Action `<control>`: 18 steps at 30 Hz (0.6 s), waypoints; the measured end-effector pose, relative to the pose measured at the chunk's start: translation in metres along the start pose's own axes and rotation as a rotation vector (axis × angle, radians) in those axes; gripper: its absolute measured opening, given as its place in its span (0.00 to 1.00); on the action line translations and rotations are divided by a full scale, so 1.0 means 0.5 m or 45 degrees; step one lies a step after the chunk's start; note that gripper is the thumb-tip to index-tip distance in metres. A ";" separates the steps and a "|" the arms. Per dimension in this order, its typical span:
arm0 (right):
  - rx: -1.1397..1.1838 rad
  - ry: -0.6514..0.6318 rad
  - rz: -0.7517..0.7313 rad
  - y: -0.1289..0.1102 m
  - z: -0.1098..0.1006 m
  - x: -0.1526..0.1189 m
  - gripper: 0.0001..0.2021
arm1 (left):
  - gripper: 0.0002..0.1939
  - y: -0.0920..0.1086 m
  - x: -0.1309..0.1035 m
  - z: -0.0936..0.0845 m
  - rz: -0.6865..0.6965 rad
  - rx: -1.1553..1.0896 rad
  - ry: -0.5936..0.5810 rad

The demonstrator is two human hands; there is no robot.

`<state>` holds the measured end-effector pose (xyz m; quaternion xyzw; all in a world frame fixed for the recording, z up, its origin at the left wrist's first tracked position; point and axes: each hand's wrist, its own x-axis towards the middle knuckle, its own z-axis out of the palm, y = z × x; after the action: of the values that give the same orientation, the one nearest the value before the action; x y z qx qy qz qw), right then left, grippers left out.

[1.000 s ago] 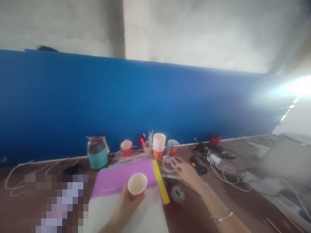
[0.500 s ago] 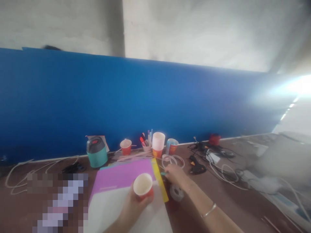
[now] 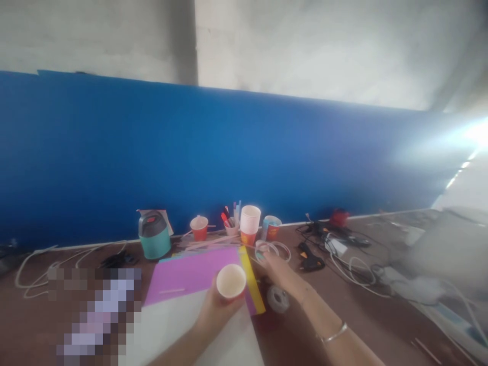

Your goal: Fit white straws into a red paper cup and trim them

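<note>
My left hand (image 3: 217,310) is wrapped round a red and white paper cup (image 3: 231,282), held with its open mouth facing up over the white sheet (image 3: 190,330). My right hand (image 3: 271,265) reaches to the loops of white cord (image 3: 282,250) near the stacked cups (image 3: 250,226); its fingers are blurred, with a small teal thing at their tips. A roll of clear tape (image 3: 278,299) lies just below my right wrist. Purple paper (image 3: 186,273) and a yellow strip (image 3: 252,280) lie beneath and beside the white sheet.
A teal and grey container (image 3: 154,238) stands at the back left. Two further cups (image 3: 199,228) (image 3: 272,228) and a pen holder (image 3: 231,226) line the back. Right of my arm are a black glue gun (image 3: 310,258), cables (image 3: 353,269) and a white power strip (image 3: 450,317).
My left hand has moved the cup slightly right and up. My right hand has reached a little farther toward the cord loops. The whole view has shifted slightly.
</note>
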<state>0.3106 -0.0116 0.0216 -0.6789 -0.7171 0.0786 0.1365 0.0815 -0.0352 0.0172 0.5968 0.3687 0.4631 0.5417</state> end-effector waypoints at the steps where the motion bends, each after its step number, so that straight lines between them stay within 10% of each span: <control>1: 0.012 -0.006 0.015 0.003 0.000 -0.001 0.17 | 0.34 -0.006 0.000 0.001 -0.004 -0.013 -0.014; 18: -0.086 -0.070 0.083 -0.014 0.019 0.015 0.15 | 0.28 -0.008 -0.005 -0.034 0.060 0.037 -0.289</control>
<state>0.3006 -0.0038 0.0151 -0.7038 -0.7003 0.0772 0.0911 0.0648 -0.0320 0.0124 0.6618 0.2974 0.3997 0.5602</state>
